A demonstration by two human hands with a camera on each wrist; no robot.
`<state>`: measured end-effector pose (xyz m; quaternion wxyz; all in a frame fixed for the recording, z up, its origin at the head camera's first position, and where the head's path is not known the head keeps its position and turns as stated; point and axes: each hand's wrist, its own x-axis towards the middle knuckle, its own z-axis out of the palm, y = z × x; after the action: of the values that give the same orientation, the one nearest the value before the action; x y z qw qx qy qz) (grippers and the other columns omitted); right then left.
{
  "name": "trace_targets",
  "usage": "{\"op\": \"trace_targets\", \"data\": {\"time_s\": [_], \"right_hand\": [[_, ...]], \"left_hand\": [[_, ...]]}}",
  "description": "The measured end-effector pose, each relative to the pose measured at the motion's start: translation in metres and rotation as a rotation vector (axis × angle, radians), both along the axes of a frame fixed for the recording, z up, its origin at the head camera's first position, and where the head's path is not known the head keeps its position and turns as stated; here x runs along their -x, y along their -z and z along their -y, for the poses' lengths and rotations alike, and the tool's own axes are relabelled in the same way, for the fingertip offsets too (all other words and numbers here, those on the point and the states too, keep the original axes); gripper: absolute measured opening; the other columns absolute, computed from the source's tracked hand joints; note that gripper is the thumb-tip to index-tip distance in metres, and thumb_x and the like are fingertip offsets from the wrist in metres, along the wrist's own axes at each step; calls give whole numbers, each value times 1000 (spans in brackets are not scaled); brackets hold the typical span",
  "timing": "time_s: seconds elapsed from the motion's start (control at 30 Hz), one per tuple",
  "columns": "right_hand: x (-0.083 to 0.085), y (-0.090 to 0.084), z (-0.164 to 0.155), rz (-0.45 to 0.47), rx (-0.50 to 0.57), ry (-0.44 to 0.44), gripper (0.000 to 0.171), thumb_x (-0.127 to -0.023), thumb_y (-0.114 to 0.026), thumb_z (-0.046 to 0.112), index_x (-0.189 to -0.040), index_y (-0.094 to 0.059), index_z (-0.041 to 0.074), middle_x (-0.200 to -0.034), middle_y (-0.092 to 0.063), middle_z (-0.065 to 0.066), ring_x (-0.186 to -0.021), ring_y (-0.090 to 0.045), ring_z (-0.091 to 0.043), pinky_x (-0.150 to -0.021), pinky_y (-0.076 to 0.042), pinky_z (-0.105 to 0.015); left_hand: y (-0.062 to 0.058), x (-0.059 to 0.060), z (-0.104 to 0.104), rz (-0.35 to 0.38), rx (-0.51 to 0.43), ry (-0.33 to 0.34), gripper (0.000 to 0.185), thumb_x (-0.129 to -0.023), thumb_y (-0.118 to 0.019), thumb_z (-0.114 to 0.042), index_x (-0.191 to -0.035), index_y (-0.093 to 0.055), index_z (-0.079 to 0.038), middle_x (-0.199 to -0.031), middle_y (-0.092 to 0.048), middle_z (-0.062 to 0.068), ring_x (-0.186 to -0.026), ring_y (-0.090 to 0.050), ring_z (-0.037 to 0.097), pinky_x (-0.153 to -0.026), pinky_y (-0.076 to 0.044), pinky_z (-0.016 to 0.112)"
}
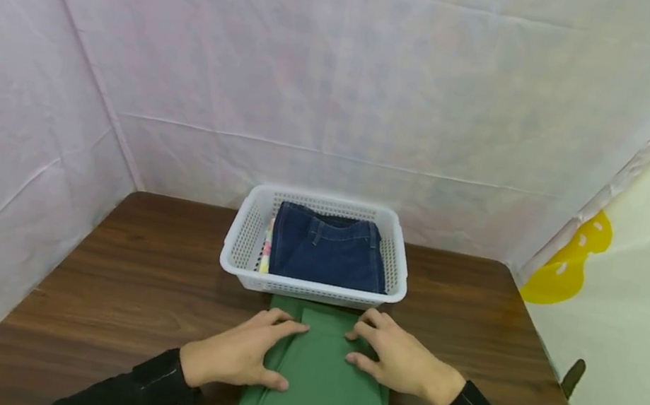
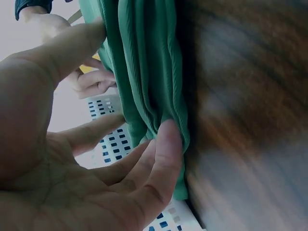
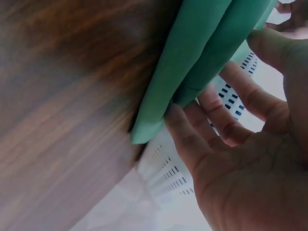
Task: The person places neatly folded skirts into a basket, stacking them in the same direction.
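Left hand (image 1: 237, 356) lies flat on the left half of the folded green garment (image 1: 322, 388), fingers straight & spread, thumb along the cloth's left edge; in the left wrist view its fingertips (image 2: 168, 139) press the ribbed green folds against the desk (image 1: 111, 281), nothing curled round them. The green garment sits near the front edge of the desk, abt mid-width, its far end touching or just short of the white basket (image 1: 240, 246) — hard to say which from the head view. Basket stands behind it, toward the desk's back edge, w/ folded dark blue jeans (image 1: 330, 250) inside & a strip of pale patterned cloth (image 1: 267, 250) tucked at the jeans' left. Right hand (image 1: 402, 359) rests on the garment's right half, fingers loosely spread, tips near the far fold; right wrist view shows the fingers (image 3: 192, 139) against the cloth's edge, slightly bent, not gripping as far as I can see. Both sleeves black.
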<state>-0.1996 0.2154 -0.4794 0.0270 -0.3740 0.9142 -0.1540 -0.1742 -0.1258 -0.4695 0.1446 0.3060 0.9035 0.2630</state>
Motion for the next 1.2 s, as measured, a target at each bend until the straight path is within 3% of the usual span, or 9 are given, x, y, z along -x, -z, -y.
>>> {"op": "trace_targets", "data": {"time_s": [0.13, 0.23, 0.3, 0.37, 0.5, 0.63, 0.8, 1.0, 1.2], "right_hand": [[-5, 0, 0, 24, 51, 63, 37, -115, -79, 36, -144, -77, 13, -141, -66, -8, -130, -68, -27, -106, -65, -46], [-12, -2, -2, 83, 111, 188, 51, -113, -81, 37, -153, -70, 7, -153, -64, -20, -138, -67, -39, -111, -64, -58], [-18, -5, -4, 155, 160, 295, 63, -112, -82, 38, -161, -63, 3, -156, -62, -26, -134, -69, -42, -105, -65, -60], [-25, -7, -7, 260, 225, 403, 74, -111, -83, 38, -166, -55, -3, -158, -61, -32, -131, -71, -43, -103, -66, -58], [-33, -10, -12, 585, 459, 601, 86, -113, -82, 31, -173, -37, -12, -162, -56, -40, -134, -74, -47, -96, -72, -55], [-33, -8, -12, 869, 653, 709, 92, -114, -78, 27, -176, -24, -15, -160, -56, -40, -131, -75, -44, -93, -73, -57], [-28, -3, -1, 1053, 776, 658, 98, -115, -76, 23, -178, -13, -16, -152, -68, -35, -122, -82, -35, -97, -72, -57], [-27, 5, 15, 1096, 855, 570, 101, -111, -80, 19, -177, -11, -15, -148, -72, -30, -118, -83, -29, -100, -72, -53], [-28, 5, 15, 1078, 877, 522, 82, -110, -76, 11, -170, -29, -19, -141, -77, -24, -116, -82, -24, -99, -72, -44]], "left_hand": [[-2, -4, 0, 31, -57, -88, 90, -96, -100, -41, -170, -59, -11, -166, -56, 23, -154, -57, 46, -121, -57, 69], [-2, -7, 3, 31, -85, -225, 90, -95, -101, -42, -167, -61, -7, -160, -57, 25, -144, -62, 44, -114, -60, 67], [-3, -8, 8, 48, -103, -328, 90, -95, -101, -40, -166, -60, -2, -150, -61, 24, -132, -67, 38, -106, -64, 61], [-3, -9, 13, 95, -121, -402, 90, -96, -101, -37, -164, -59, 3, -141, -66, 20, -116, -71, 28, -97, -66, 52], [-2, -9, 18, 285, -227, -480, 85, -98, -99, -27, -161, -57, 12, -127, -75, 16, -88, -78, 21, -81, -70, 43], [-1, -8, 13, 432, -328, -480, 78, -100, -96, -18, -158, -56, 15, -125, -78, 19, -87, -81, 25, -78, -72, 44], [2, -4, 0, 427, -362, -373, 63, -101, -93, -12, -149, -63, 13, -124, -79, 18, -108, -78, 25, -91, -68, 45], [6, -1, -11, 478, -420, -283, 70, -103, -90, -10, -160, -56, 11, -146, -75, 20, -132, -75, 34, -112, -65, 53], [4, -2, -11, 524, -494, -249, 80, -104, -88, -9, -168, -45, 13, -150, -73, 22, -133, -76, 34, -111, -67, 52]]}}
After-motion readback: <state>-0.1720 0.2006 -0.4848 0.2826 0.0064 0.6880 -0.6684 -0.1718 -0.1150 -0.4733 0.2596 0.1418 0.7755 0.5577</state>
